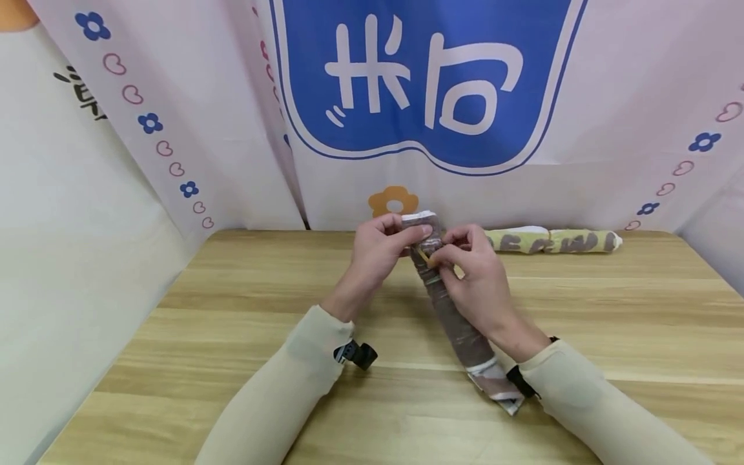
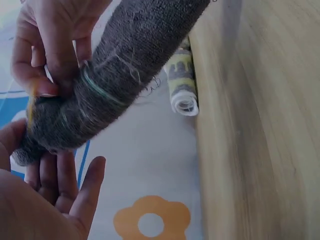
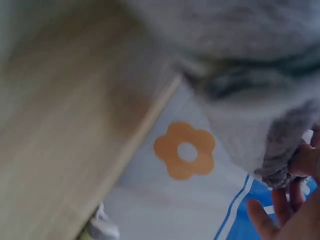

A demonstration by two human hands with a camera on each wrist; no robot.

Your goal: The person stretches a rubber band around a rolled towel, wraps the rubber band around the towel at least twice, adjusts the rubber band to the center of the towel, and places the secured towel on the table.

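A long rolled towel (image 1: 459, 323), grey-brown with white at its ends, slants between both hands over the table. My left hand (image 1: 378, 248) grips its far end, thumb on top, other fingers underneath. Close beside it, my right hand (image 1: 476, 278) pinches a yellow rubber band (image 1: 424, 256) that loops around the roll near that end. In the left wrist view the band (image 2: 31, 112) runs from the right hand's fingertips across the towel, which bends there. A pale green stripe circles the roll (image 2: 102, 92) farther along. The near end hangs loose and flattened by the right wrist.
A second rolled towel (image 1: 575, 241), yellow and grey with a band around its middle, lies along the back edge of the wooden table (image 1: 232, 361). Right behind that edge hangs a printed cloth (image 1: 343, 187) with a blue sign and an orange flower.
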